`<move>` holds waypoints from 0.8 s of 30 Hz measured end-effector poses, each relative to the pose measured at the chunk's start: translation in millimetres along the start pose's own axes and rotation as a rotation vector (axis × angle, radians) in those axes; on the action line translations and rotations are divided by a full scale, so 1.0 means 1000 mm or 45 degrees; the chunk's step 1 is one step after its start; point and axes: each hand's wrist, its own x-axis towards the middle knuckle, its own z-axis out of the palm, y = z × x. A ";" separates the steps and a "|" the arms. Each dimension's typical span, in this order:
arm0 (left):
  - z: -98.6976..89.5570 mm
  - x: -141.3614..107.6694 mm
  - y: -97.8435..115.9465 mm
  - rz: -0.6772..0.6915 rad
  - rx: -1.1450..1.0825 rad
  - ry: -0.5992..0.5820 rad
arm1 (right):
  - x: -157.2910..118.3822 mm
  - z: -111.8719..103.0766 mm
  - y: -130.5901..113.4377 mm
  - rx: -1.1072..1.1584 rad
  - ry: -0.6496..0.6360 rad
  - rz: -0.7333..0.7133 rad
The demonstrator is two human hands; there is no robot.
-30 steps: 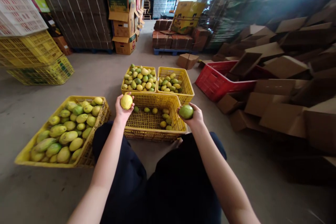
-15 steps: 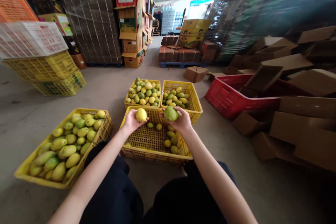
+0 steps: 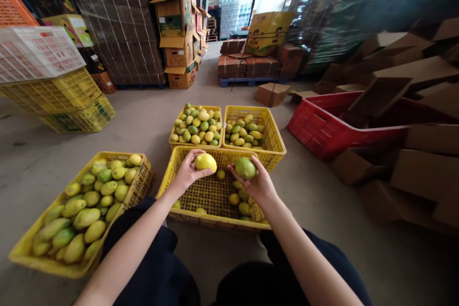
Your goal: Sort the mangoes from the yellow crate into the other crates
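Note:
My left hand [image 3: 187,172] is closed round a yellow lemon [image 3: 206,163], its thumb along the lower side. A green lemon [image 3: 245,168] sits in the curled fingers of my right hand [image 3: 263,185]. Both hands are raised over a yellow plastic crate [image 3: 206,193] that stands between my knees. Inside that crate several lemons lie along the right side, and a few more lie by the near and far walls.
Beyond it, a back left crate [image 3: 195,145] is heaped with lemons, and a back right crate [image 3: 275,129] is partly filled. Another full lemon crate [image 3: 50,267] stands left. A red crate [image 3: 328,129] and cardboard boxes [image 3: 430,162] lie right; stacked crates [image 3: 77,117] stand far left.
Both hands have moved slightly right and nearer in the view, still holding their lemons. The yellow lemon has turned onto its side. The view has shifted a little.

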 end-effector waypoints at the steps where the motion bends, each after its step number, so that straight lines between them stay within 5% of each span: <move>1: -0.001 -0.002 0.001 -0.031 -0.040 0.023 | -0.001 0.000 0.000 -0.019 0.028 0.034; 4: -0.006 -0.004 0.001 -0.143 -0.217 0.093 | -0.002 -0.003 0.002 -0.123 0.018 0.136; 10: -0.010 -0.007 0.001 -0.241 -0.440 0.123 | -0.001 -0.007 0.009 -0.114 -0.317 0.132; 19: -0.003 -0.008 0.010 -0.446 -0.609 0.133 | 0.000 0.002 0.022 -0.076 -0.269 -0.099; 24: -0.002 -0.007 0.017 -0.607 -0.830 0.281 | -0.001 0.006 0.025 -0.118 -0.237 0.111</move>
